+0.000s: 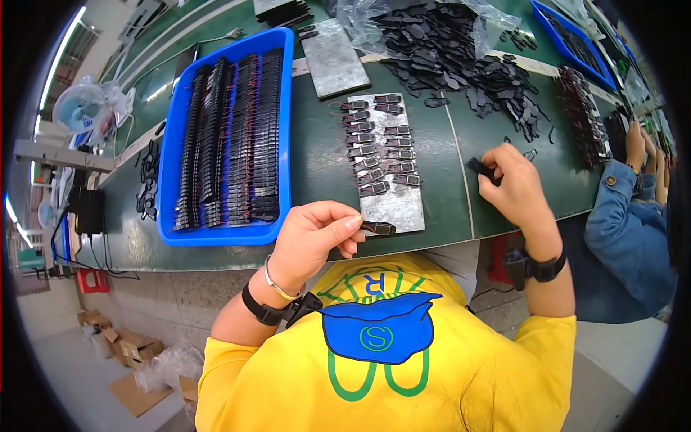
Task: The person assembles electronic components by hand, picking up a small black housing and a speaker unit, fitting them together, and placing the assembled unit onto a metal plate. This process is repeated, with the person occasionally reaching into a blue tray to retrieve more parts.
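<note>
Near the table's front edge, my left hand (317,236) pinches a small black part with a rectangular face (379,228), at the near end of a grey metal plate (410,210). Two columns of similar small parts (397,142), with thin wires on some, lie on that plate. My right hand (515,186) is closed on a small black piece (481,168) to the right of the plate; its exact kind is hard to make out. Beyond it spreads a large heap of flat black pieces (432,43).
A blue tray (286,144) packed with rows of black parts and red wires stands left. Another metal plate (335,61) lies behind. A row of parts (583,119) and a co-worker's denim sleeve (612,209) are at right. A second blue tray (576,43) sits far right.
</note>
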Motion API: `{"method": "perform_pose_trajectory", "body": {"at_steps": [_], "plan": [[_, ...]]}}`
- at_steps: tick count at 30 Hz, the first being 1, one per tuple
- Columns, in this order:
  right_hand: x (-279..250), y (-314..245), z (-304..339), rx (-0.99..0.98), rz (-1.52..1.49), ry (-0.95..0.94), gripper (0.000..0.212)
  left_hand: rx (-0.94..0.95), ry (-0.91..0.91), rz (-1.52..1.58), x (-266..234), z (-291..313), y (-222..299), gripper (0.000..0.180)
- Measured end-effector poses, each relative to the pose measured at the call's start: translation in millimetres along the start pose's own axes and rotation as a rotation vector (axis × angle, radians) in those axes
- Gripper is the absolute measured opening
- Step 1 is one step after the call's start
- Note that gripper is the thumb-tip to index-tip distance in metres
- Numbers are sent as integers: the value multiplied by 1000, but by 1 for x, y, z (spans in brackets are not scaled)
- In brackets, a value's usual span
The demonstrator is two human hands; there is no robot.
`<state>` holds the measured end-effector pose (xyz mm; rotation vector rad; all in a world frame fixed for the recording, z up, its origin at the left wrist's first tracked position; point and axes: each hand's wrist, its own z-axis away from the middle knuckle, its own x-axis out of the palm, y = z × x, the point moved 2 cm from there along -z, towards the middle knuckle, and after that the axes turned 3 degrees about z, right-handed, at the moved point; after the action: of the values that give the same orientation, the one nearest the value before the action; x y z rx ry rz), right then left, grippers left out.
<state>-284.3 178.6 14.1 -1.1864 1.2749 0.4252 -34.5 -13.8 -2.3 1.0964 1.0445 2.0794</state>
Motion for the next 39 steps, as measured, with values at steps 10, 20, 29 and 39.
{"method": "perform_pose_trajectory", "body": {"at_steps": [10,20,29,39], "plan": [[16,-75,25,-285,-388,248,28,83,3,-137,9,1,-1,12],[29,-122,36,-444,-143,261,31,62,-21,-139,21,1,-6,13],[36,-124,36,-442,-118,295,25,-6,-39,42,15,1,-11,13],[39,-123,37,-438,-122,295,30,21,-36,72,16,3,-13,13]]}}
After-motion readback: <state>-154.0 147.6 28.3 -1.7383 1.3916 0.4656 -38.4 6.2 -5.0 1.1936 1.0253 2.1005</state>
